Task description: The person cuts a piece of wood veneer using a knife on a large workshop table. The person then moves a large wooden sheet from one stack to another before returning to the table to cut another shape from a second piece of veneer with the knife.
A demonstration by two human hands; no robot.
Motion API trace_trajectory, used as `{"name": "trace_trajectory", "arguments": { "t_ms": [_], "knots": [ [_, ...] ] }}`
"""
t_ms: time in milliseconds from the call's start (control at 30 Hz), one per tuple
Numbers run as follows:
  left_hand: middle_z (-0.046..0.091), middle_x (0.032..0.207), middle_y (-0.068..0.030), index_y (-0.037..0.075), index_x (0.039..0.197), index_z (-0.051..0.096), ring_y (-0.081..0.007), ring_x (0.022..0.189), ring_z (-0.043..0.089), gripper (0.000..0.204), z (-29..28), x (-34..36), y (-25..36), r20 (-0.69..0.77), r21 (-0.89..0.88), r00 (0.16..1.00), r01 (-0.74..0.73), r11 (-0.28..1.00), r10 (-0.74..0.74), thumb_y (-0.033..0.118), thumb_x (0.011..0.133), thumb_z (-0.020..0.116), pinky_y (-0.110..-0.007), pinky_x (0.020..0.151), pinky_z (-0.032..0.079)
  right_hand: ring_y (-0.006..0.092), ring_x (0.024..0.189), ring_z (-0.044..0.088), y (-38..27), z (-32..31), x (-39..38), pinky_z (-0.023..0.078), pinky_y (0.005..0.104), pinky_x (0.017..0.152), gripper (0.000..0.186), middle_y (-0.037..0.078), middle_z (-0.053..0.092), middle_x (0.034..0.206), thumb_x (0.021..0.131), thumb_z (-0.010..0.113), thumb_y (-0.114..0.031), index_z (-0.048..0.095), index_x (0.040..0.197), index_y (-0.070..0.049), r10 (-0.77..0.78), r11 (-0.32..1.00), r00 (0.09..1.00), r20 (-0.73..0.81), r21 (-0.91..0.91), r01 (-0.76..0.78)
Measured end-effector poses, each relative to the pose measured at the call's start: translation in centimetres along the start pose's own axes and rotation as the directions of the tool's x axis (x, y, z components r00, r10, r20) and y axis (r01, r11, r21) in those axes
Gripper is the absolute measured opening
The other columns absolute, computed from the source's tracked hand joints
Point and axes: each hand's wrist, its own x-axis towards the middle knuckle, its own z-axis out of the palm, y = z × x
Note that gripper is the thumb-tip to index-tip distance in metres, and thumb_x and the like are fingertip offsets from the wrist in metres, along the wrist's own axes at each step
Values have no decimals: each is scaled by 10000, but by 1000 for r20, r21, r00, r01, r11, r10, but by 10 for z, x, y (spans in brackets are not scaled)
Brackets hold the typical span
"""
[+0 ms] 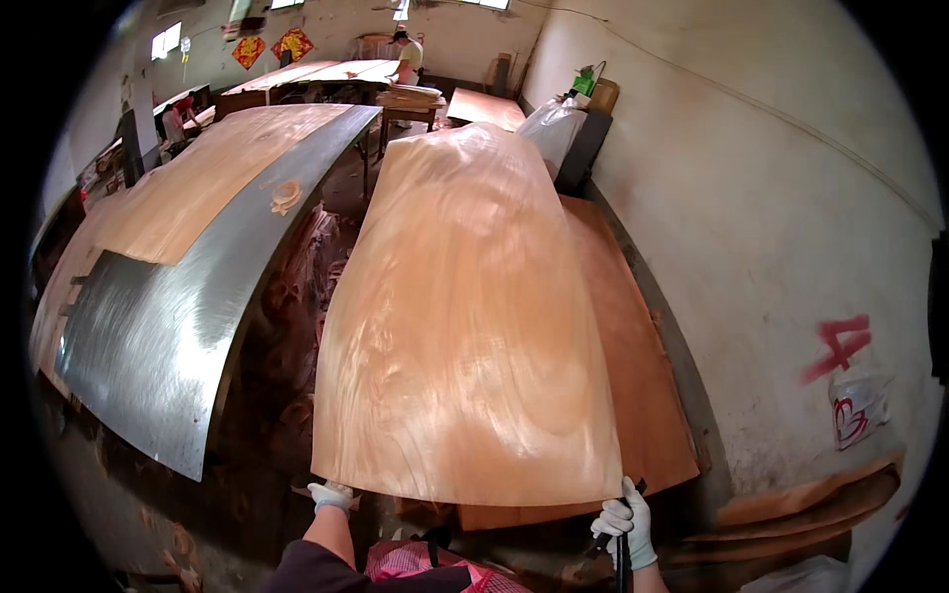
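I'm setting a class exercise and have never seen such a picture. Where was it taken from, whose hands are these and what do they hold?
A person wears the camera on the head; its wide lens looks down and bends straight edges. No machine shows; these are the wearer's white-gloved left hand and right hand. The left seems to grip the near left corner of a large, thin, tan wood sheet. The right, by the near right corner, grips a black, stick-like thing. A reddish-brown wood sheet lies underneath. On the left, another tan sheet partly covers a shiny grey tabletop.
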Motion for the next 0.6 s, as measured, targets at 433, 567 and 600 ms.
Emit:
{"name": "trace_trajectory", "arguments": {
  "t_ms": [433,567,600],
  "knots": [
    [662,1149,-73,129,1156,606,-330,1024,649,288,31,-49,-182,-120,139,959,-241,961,257,350,986,536,-543,872,541,155,349,372,-286,-139,-136,299,327,364,353,30,400,483,980,581,-396,463,785,-127,-476,638,732,-488,-764,-95],
    [668,995,-41,142,955,625,-301,950,658,203,9,-81,-217,-116,230,907,-373,899,406,316,995,529,-500,817,556,165,344,380,-340,-165,-155,312,330,353,329,40,421,483,961,617,-381,473,810,-127,-515,565,726,-456,-817,-113],
    [666,981,-39,146,923,622,-298,939,659,206,0,-93,-222,-122,309,896,-375,874,427,311,997,525,-489,808,560,165,344,380,-353,-172,-156,312,330,353,329,40,421,483,961,617,-381,473,810,-127,-492,565,744,-452,-816,-122]
  ]
}}
